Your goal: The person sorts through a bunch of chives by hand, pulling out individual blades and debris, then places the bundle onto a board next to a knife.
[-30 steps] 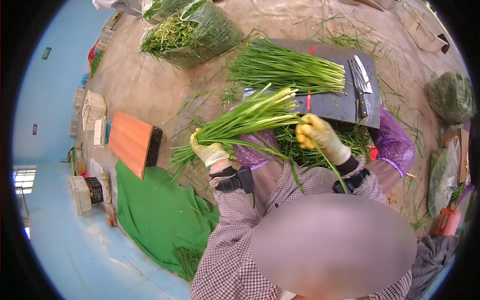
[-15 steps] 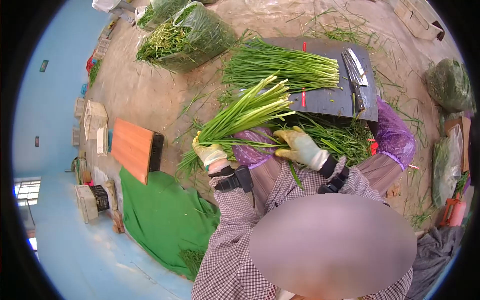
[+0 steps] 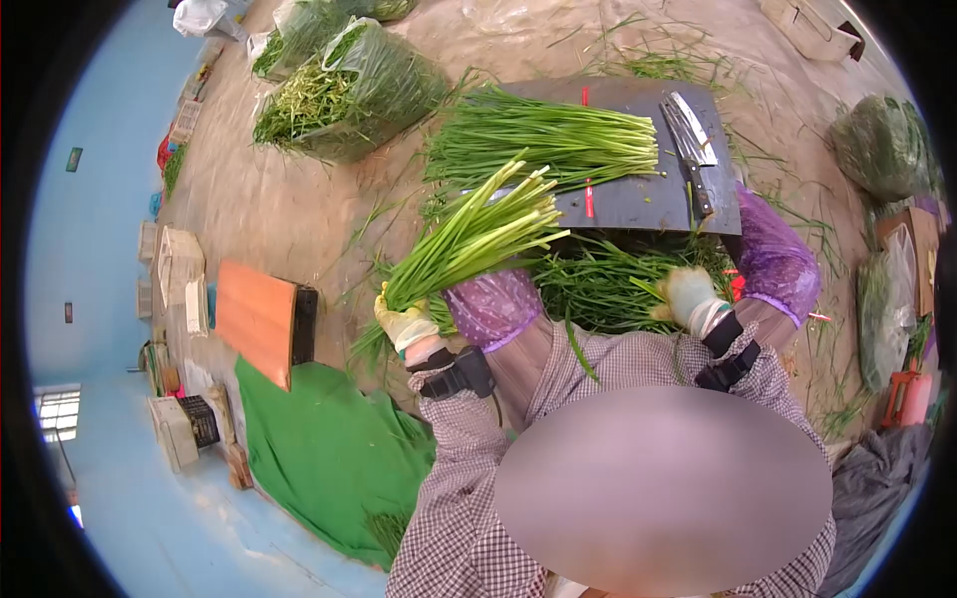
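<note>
Gloved left hand (image 3: 404,321) clenched; gloved right hand (image 3: 686,296) low, grip unclear.

Fingers, stems and frame margins out of sight

The right hand (image 3: 688,296) sinks its fingertips into the loose greens (image 3: 598,289), so its grip cannot be read. The left hand (image 3: 404,324) closes round the bundle of green stalks (image 3: 469,239), covering the stems there. The bundle's tips overlap the near edge of the dark board (image 3: 638,199). A blurred oval (image 3: 663,488) masks the checked shirt (image 3: 459,478) at lower centre. The round black margin cuts off a bag of greens (image 3: 309,20) at top left and what may be a crate (image 3: 807,25) at top right. The boxes (image 3: 174,269) at far left are too small to tell.
</note>
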`<action>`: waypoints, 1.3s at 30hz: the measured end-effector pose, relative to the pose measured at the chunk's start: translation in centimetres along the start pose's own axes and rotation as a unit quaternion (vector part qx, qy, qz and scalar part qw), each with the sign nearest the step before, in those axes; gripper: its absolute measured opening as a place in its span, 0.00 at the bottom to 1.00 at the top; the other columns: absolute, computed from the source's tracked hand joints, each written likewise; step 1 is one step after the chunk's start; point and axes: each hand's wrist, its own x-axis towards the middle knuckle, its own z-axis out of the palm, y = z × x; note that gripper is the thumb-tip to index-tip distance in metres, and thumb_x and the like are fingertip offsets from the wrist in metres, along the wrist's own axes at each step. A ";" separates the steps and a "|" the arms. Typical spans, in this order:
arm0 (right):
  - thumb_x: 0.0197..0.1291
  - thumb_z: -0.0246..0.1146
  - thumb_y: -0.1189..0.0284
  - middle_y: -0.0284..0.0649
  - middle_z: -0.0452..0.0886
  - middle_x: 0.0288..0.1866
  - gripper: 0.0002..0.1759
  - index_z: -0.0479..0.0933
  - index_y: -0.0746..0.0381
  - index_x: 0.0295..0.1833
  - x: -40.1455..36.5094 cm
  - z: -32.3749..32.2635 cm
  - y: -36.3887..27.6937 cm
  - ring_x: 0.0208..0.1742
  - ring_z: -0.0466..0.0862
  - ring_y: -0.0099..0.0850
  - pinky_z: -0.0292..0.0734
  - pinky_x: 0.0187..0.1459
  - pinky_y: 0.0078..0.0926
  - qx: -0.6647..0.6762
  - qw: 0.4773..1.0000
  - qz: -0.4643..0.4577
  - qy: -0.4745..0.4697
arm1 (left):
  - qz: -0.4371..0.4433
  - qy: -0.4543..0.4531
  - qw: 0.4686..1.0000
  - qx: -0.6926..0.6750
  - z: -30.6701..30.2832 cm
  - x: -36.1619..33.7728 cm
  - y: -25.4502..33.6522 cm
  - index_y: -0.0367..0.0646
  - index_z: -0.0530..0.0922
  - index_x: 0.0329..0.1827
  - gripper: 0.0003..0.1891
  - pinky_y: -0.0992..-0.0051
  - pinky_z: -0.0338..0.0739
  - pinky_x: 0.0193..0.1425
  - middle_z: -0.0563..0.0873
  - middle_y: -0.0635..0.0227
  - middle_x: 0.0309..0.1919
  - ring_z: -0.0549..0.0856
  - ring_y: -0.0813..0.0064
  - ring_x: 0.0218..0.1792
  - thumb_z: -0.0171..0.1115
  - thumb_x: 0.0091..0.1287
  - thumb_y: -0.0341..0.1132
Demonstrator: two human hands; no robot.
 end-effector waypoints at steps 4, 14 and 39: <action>0.61 0.70 0.47 0.46 0.84 0.56 0.31 0.82 0.61 0.57 5.3 -3.4 -3.3 0.53 0.86 0.39 0.81 0.55 0.40 0.235 0.859 -0.075 0.448 | -0.019 -0.042 0.998 0.050 -1.3 1.9 -1.4 0.36 0.78 0.54 0.09 0.65 0.86 0.56 0.86 0.64 0.50 0.85 0.66 0.53 0.57 0.74 0.28; 0.78 0.55 0.65 0.35 0.82 0.35 0.14 0.79 0.64 0.45 -0.6 -7.5 -7.0 0.33 0.78 0.23 0.74 0.35 0.21 0.579 0.658 -0.338 0.344 | 0.062 -0.065 0.977 0.195 -0.7 -0.2 -0.5 0.37 0.73 0.64 0.18 0.69 0.86 0.56 0.86 0.62 0.53 0.86 0.69 0.51 0.57 0.72 0.19; 0.74 0.58 0.53 0.46 0.86 0.59 0.24 0.81 0.57 0.64 4.3 -0.4 -0.9 0.58 0.86 0.43 0.82 0.57 0.37 0.096 0.991 -0.031 -0.091 | 0.009 -0.136 0.987 0.088 -3.8 2.8 -2.4 0.39 0.78 0.58 0.13 0.68 0.84 0.58 0.88 0.62 0.54 0.86 0.69 0.54 0.56 0.73 0.22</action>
